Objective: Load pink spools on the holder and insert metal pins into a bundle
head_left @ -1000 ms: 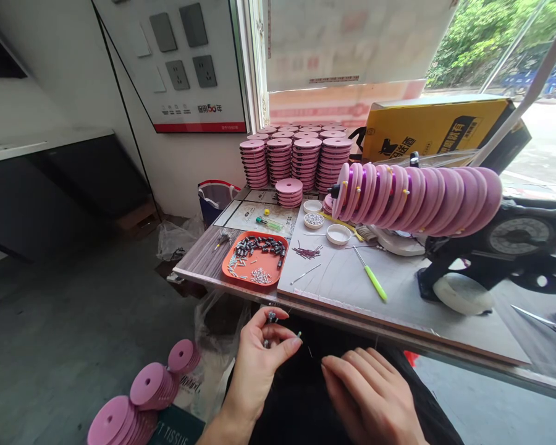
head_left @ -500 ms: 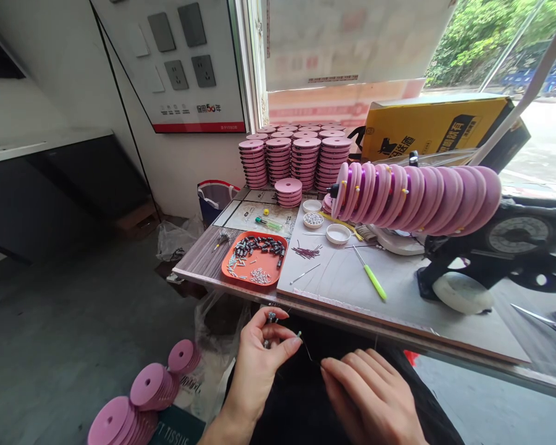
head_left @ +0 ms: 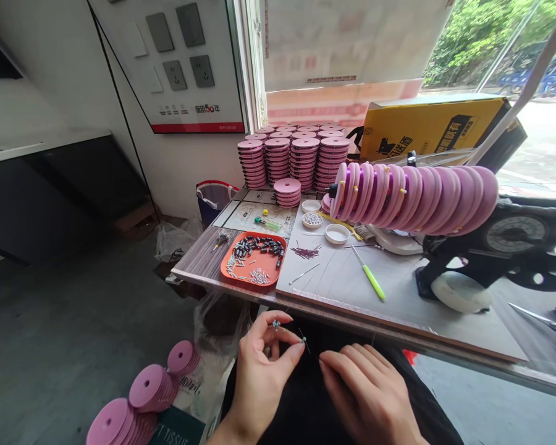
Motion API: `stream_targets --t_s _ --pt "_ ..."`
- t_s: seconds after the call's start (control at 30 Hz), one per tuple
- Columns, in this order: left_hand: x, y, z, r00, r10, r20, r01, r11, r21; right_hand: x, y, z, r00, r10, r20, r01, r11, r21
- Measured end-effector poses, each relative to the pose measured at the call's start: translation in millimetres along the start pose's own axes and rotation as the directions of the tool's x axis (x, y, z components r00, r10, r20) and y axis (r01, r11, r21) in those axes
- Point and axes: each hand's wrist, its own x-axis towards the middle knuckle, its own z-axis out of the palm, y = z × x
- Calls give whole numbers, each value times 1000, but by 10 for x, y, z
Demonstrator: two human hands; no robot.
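Note:
My left hand (head_left: 269, 364) is closed in a pinch in front of the table edge. Between its thumb and index fingertip sits a small pale-green bead-like piece (head_left: 304, 339), with a short stretch of fine line beside it. A cluster of tiny bluish metallic parts (head_left: 276, 324) shows among its upper fingers. My right hand (head_left: 366, 383) is just to the right, fingers curled and thumb pressed to the index finger; what it pinches is too fine to make out. Both hands are over dark cloth on my lap.
An orange tray (head_left: 224, 272) holds black and silver small parts. On the grey board (head_left: 324, 287) lie a green-handled hook tool (head_left: 374, 283), dark short sticks (head_left: 306, 250) and white dishes (head_left: 337, 233). Pink discs (head_left: 412, 198) fill a black machine's shaft (head_left: 509, 238); stacked discs (head_left: 287, 191) stand behind.
The left thumb and fingertip have shifted slightly right and down with the small piece. The line, earlier seen running to my right fingertips, now shows only as a short stretch. The right hand has barely moved.

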Motion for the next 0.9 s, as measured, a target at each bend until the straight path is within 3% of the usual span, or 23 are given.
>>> stream_targets --t_s 0.13,0.23,0.4,0.57,0.63,0.77,0.9 --pt "-90 -19 29 980 198 16 -198 963 180 43 3 -6 992 116 54 -120 990 70" --pt "-105 -32 41 976 210 59 -218 957 193 82 -2 -9 978 194 79 -203 971 130" --pt "-36 49 63 993 31 111 -35 999 26 111 -9 5 964 253 83 -265 947 181" --pt "48 135 111 984 62 165 -49 996 -79 74 11 9 968 233 90 -246 952 180" --pt "75 116 128 989 16 147 3 992 -129 50 29 4 966 234 109 -250 956 156" --pt "120 25 130 976 -195 101 218 919 -327 4 56 -12 962 235 141 -255 956 145" --pt "111 -36 120 919 -300 256 386 822 -418 -14 53 -26 971 218 97 -230 962 146"
